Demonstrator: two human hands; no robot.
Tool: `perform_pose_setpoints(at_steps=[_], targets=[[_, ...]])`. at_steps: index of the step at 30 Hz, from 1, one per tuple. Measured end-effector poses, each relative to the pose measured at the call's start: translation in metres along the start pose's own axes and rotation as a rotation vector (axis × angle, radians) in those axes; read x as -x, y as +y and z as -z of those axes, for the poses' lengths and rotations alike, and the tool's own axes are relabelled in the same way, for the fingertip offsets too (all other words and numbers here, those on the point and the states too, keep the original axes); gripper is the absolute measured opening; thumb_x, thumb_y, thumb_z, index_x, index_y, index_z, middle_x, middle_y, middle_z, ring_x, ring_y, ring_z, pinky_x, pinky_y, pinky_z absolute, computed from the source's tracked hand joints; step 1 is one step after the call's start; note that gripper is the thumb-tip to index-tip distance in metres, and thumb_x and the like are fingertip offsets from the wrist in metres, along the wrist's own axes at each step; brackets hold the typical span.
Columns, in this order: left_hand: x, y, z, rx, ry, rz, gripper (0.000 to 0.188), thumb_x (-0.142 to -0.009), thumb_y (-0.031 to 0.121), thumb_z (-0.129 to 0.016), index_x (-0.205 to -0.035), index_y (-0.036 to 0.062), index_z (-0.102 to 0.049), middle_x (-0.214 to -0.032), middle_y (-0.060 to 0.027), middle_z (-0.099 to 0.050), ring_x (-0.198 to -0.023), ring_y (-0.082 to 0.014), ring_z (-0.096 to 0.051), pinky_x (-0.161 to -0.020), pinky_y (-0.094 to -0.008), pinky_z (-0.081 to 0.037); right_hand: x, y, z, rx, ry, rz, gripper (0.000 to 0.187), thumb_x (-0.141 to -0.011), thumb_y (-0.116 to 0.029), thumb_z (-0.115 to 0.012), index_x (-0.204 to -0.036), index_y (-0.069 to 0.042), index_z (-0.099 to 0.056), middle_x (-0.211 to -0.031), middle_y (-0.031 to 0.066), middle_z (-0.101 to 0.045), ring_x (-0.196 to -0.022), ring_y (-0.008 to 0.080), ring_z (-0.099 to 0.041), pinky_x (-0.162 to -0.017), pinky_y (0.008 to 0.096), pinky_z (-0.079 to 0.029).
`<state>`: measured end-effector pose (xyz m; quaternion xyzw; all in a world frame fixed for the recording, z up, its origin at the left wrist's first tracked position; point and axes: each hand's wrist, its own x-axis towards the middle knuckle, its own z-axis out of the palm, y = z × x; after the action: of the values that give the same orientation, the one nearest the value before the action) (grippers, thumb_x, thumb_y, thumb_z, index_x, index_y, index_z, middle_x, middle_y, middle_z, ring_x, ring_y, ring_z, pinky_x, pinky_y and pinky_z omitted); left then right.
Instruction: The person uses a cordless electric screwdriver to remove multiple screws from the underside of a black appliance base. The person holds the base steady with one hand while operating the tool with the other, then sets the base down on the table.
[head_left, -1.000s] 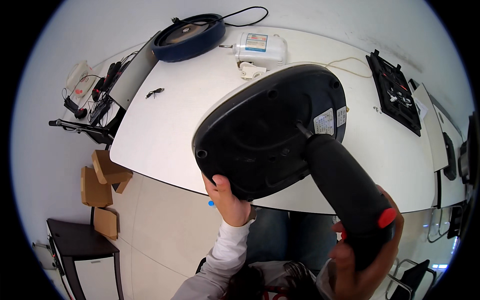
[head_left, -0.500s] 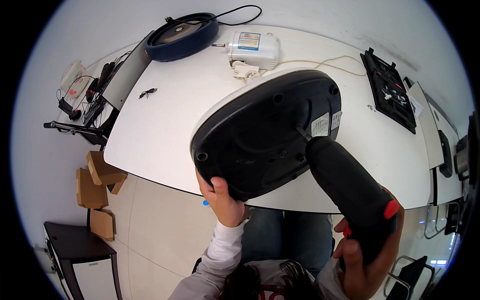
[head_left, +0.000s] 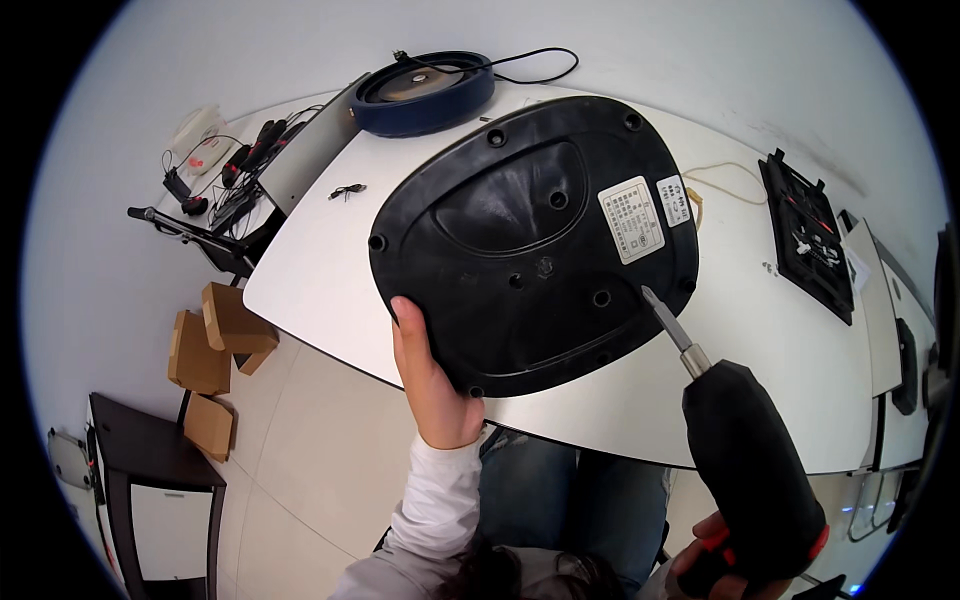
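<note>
My left hand (head_left: pixel 432 385) grips the lower left edge of a black plastic fan base (head_left: pixel 480 320), thumb on its underside, which is turned up toward me. Screw holes and a white label (head_left: pixel 631 220) show on that underside. In my right hand (head_left: pixel 712 572) is a black and red cordless screwdriver (head_left: pixel 745 450), its fingers wrapped round the handle at the lower right. The metal bit (head_left: pixel 663 312) points up and left; its tip appears close to the lower right of the base, and whether it touches cannot be told.
A round dark blue appliance (head_left: pixel 425 110) with a black cord stands at the back of the white table (head_left: pixel 320 290). An open black tool case (head_left: pixel 808 235) lies at the right. A short black cable (head_left: pixel 348 190) rests at the left. Cardboard boxes (head_left: pixel 200 355) stand on the floor.
The screwdriver has drawn back down and right, its bit out of the hole area. The base has tilted to face me more fully and now hides the white motor housing behind it.
</note>
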<state>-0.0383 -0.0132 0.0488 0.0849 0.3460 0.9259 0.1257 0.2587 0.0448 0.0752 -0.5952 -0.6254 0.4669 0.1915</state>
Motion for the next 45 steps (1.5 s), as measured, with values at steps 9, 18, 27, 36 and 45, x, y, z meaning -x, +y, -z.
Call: perform_pose_setpoints(at_steps=[9,18,27,36,45], targets=[[0.0,0.0,-0.013,-0.011,-0.007,-0.019,0.056,-0.093,0.044,-0.051,-0.135,0.0071,-0.042,-0.132,-0.0057,-0.05,-0.114,-0.0199,-0.054,-0.096,-0.0312,-0.045,0.0,-0.037,-0.023,-0.445,-0.071,0.718,0.067,-0.08,-0.024,-0.07,-0.124,0.012,-0.035,-0.094,0.0299,-0.06,-0.057,0.0182,-0.056,-0.05,0.0255,-0.045],[0.004,-0.005,-0.005,-0.022,0.034,-0.022,0.059,-0.093,0.046,-0.05,-0.136,0.0066,-0.04,-0.133,-0.007,-0.049,-0.115,-0.0208,-0.053,-0.096,-0.0314,-0.044,-0.007,-0.027,-0.02,-0.279,-0.174,0.758,0.072,-0.08,-0.024,-0.072,-0.128,0.009,-0.031,-0.096,0.0272,-0.06,-0.061,0.018,-0.057,-0.054,0.025,-0.046],[0.005,-0.007,-0.005,0.051,0.067,-0.015,0.057,-0.092,0.044,-0.053,-0.134,0.0074,-0.042,-0.131,-0.0064,-0.051,-0.113,-0.021,-0.055,-0.095,-0.032,-0.046,-0.006,-0.037,-0.036,-0.235,-0.229,0.766,0.079,-0.076,-0.029,-0.075,-0.132,0.009,-0.033,-0.102,0.0217,-0.06,-0.059,0.0168,-0.058,-0.053,0.0258,-0.048],[0.008,-0.008,-0.01,0.067,0.049,-0.006,0.055,-0.092,0.042,-0.054,-0.133,0.0069,-0.044,-0.131,-0.0062,-0.052,-0.113,-0.0213,-0.055,-0.095,-0.0318,-0.046,-0.006,-0.044,-0.046,-0.211,-0.157,0.833,0.082,-0.074,-0.023,-0.074,-0.132,0.014,-0.028,-0.099,0.0247,-0.061,-0.057,0.0181,-0.058,-0.054,0.0252,-0.049],[0.013,-0.011,-0.015,0.039,0.031,-0.013,0.056,-0.093,0.042,-0.053,-0.134,0.0059,-0.042,-0.133,-0.0057,-0.049,-0.116,-0.0205,-0.053,-0.097,-0.0312,-0.044,0.0,-0.058,-0.05,-0.237,-0.216,0.76,0.082,-0.074,-0.032,-0.076,-0.13,0.011,-0.034,-0.105,0.0247,-0.06,-0.069,0.0222,-0.062,-0.062,0.0265,-0.05]])
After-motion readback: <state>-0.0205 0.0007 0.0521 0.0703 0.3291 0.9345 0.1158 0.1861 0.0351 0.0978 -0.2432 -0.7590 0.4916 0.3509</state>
